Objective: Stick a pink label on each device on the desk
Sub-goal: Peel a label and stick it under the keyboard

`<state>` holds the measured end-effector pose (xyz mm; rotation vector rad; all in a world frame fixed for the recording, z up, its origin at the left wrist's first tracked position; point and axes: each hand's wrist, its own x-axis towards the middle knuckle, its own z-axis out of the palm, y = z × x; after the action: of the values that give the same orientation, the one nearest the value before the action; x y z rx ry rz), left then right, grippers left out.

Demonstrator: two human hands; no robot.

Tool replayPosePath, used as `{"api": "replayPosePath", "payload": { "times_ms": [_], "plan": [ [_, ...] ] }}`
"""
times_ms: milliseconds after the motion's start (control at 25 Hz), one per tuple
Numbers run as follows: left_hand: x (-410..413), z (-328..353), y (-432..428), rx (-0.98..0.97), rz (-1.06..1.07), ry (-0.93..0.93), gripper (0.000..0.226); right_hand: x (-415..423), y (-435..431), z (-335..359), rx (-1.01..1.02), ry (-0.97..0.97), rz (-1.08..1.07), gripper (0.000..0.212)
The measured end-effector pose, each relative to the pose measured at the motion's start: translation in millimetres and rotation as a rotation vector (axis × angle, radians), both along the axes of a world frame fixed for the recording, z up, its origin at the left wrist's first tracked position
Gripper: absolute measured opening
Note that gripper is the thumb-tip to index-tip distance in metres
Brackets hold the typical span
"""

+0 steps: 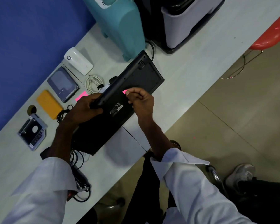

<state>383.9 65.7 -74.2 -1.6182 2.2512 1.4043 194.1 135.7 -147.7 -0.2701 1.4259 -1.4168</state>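
Over keyboard, right hand pinching pink label

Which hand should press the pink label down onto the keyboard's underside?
Right. Its fingers already pinch the pink label against the upturned keyboard. The left hand is busy gripping the keyboard's edge to steady it.

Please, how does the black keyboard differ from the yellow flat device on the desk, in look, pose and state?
The black keyboard is long and dark; the yellow device is short and bright. The keyboard is tilted, underside up, gripped by the left hand; the yellow device lies flat and untouched. The right hand presses a pink label onto the keyboard; no label shows on the yellow device. Both are flat and rectangular.
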Motion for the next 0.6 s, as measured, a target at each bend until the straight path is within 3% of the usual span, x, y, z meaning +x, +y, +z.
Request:
{"api": "replayPosePath", "payload": {
  "times_ms": [360,600],
  "plan": [
    [9.1,-18.1,-8.7,0.012,0.029,0.002,0.056,16.7,-9.2,-9.8,0.042,0.088,-0.086,0.009],
    [6.2,-14.4,-2.7,0.022,0.066,0.020,0.062,20.4,-10.9,-12.4,0.113,0.113,-0.126,0.037]
  ]
}}
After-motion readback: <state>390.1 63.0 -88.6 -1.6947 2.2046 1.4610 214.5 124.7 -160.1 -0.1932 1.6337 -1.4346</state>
